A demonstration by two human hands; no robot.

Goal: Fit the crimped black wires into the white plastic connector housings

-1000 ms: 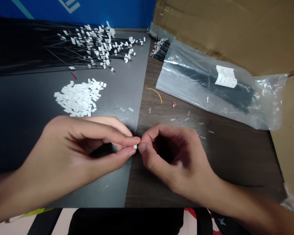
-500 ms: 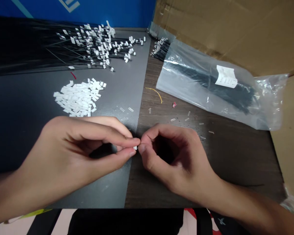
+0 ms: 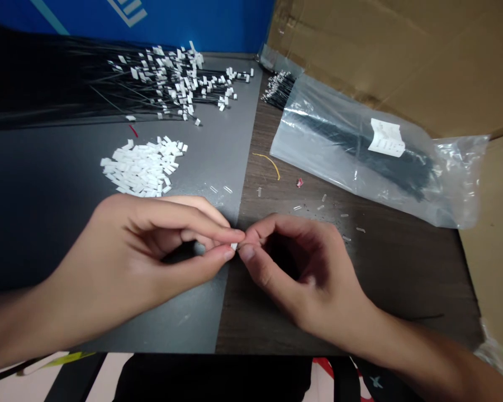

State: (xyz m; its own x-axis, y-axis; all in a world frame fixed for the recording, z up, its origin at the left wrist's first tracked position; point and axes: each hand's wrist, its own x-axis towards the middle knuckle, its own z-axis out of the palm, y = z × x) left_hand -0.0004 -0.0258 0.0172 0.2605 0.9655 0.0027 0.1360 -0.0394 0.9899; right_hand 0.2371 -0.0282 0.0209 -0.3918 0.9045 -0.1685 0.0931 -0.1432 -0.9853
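Note:
Between the thumb and index finger of my left hand (image 3: 138, 245), closed in a pinch, a small white connector housing (image 3: 233, 246) shows at the fingertips. My right hand (image 3: 331, 285) is closed too, thumb against index finger, right beside the housing. A tiny dark end shows at its fingertips, and a thin black wire (image 3: 427, 317) comes out from behind the right forearm; most of it is hidden. Just beyond my left hand lies a heap of loose white connector housings (image 3: 145, 167).
At the back left, a bundle of black wires (image 3: 109, 84) ends in white housings. A clear plastic bag (image 3: 327, 151) of black wires with metal tips lies at the back right, by a cardboard box (image 3: 381, 56). Small clear scraps (image 3: 344, 238) and a yellow strand (image 3: 272, 162) dot the table.
The view has shifted slightly. Both hands keep their pinch with fingertips together; the white housing appears slightly more tilted between the left fingers.

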